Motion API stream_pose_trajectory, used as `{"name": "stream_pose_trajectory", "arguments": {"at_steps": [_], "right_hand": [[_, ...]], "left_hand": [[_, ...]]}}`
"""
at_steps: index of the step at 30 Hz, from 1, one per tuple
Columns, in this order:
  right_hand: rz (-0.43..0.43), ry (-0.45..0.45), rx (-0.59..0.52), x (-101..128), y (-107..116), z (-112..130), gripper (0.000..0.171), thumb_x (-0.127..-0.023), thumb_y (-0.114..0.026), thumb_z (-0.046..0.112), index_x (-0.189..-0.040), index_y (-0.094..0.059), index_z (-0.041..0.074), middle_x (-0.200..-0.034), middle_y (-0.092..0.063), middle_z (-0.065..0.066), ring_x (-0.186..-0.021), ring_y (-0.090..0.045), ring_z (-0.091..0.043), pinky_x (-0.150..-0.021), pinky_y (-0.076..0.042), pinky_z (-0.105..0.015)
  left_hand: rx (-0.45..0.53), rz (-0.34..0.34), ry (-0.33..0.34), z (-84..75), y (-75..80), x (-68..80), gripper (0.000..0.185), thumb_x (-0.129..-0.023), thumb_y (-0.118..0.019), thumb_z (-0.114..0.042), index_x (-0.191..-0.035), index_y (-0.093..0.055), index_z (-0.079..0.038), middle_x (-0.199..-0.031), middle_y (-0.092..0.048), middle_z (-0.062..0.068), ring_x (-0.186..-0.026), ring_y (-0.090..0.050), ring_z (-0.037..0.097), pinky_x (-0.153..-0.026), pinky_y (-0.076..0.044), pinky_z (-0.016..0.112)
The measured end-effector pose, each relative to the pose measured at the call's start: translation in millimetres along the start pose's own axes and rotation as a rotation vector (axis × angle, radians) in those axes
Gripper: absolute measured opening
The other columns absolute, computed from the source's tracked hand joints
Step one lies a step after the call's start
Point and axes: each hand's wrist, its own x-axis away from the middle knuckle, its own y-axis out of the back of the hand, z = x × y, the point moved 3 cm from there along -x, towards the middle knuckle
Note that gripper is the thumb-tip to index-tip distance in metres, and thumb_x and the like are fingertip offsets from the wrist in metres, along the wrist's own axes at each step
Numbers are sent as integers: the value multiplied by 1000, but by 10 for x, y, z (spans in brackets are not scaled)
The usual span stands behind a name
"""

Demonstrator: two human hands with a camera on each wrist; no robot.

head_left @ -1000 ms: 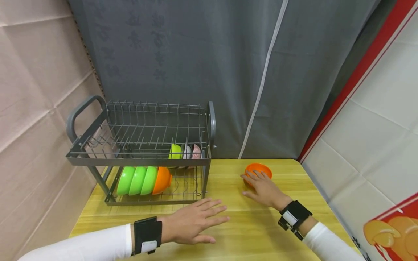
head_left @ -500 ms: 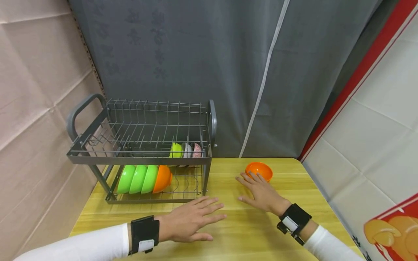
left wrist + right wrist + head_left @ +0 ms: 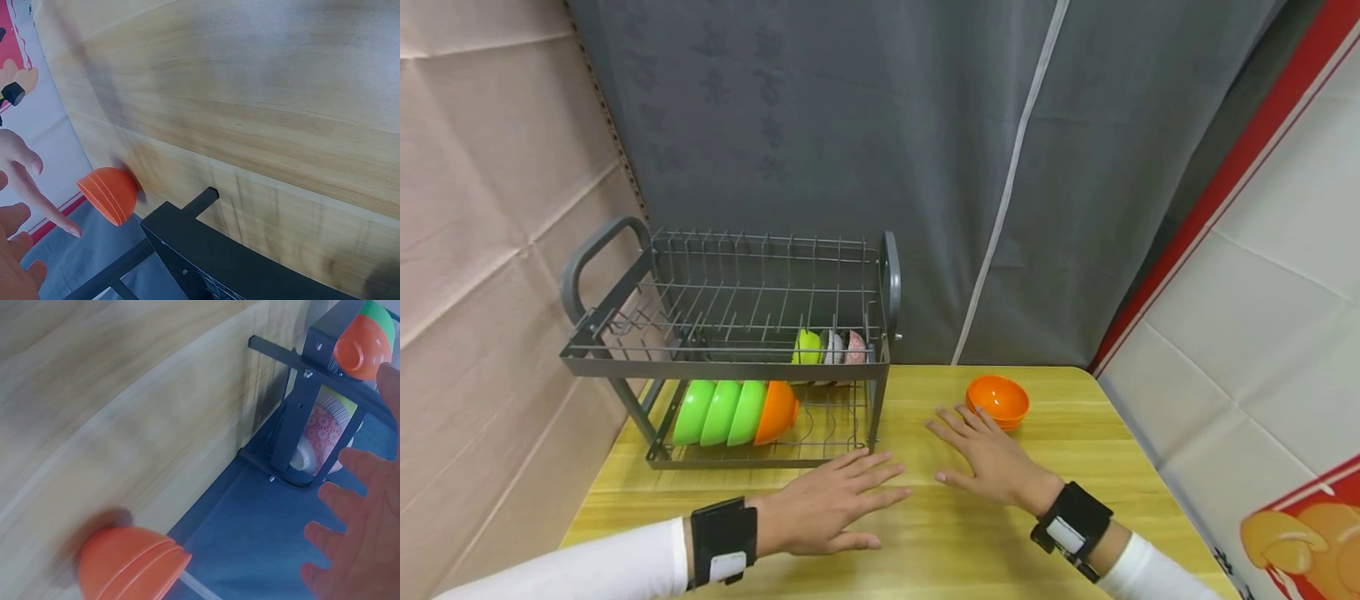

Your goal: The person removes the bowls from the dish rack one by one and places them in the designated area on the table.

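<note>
A stack of nested orange bowls stands upright on the wooden table, toward its back right. In the left wrist view, several rims show on these orange bowls. My right hand hovers palm down just in front of the stack, fingers spread; its fingertips overlap the near rim in the head view. Spread fingers of this hand hold nothing in the right wrist view. My left hand is stretched out flat over the table, near the front right corner of the dark dish rack, also holding nothing.
On the rack's lower tier, several green bowls lean in a row with an orange bowl. Behind them stand a yellow-green bowl and a pink patterned bowl. A grey curtain hangs behind the table; white panels flank it.
My right hand has drawn back from the orange bowls, toward me and slightly left, uncovering more of them. My left hand has shifted slightly left. The bowls stay in place.
</note>
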Motion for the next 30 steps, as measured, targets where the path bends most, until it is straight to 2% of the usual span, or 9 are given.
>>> {"name": "stream_pose_trajectory", "arguments": {"at_steps": [7, 11, 18, 30], "right_hand": [[10, 49, 10, -8, -1, 127, 76, -96, -52, 65, -156, -40, 20, -162, -39, -12, -150, -34, -44, -123, -23, -66], [23, 65, 8, 1, 5, 196, 76, -96, -51, 65, -158, -36, 23, -164, -37, -10, -151, -33, -42, -123, -22, -65], [31, 101, -11, 17, 13, 329, 77, -97, -43, 70, -159, -35, 24, -165, -36, -8, -151, -33, -42, -123, -25, -64], [16, 147, 3, -7, 21, 422, 78, -97, -42, 71, -159, -35, 23, -165, -35, -9, -151, -34, -40, -124, -24, -62]], "left_hand": [[0, 1, 18, 17, 16, 49, 65, -106, -25, -61, -160, -32, -25, -166, -33, 6, -154, -33, 26, -123, -35, 46], [-9, 3, 28, 29, 40, 63, 66, -105, -24, -61, -159, -33, -25, -166, -34, 6, -153, -33, 27, -124, -35, 46], [-46, -16, 36, 36, 57, 102, 66, -105, -25, -62, -158, -37, -24, -165, -35, 7, -153, -34, 27, -123, -36, 45], [-36, 18, 80, 71, 82, 166, 67, -105, -24, -63, -161, -28, -27, -167, -30, 6, -155, -30, 26, -124, -33, 46]]}}
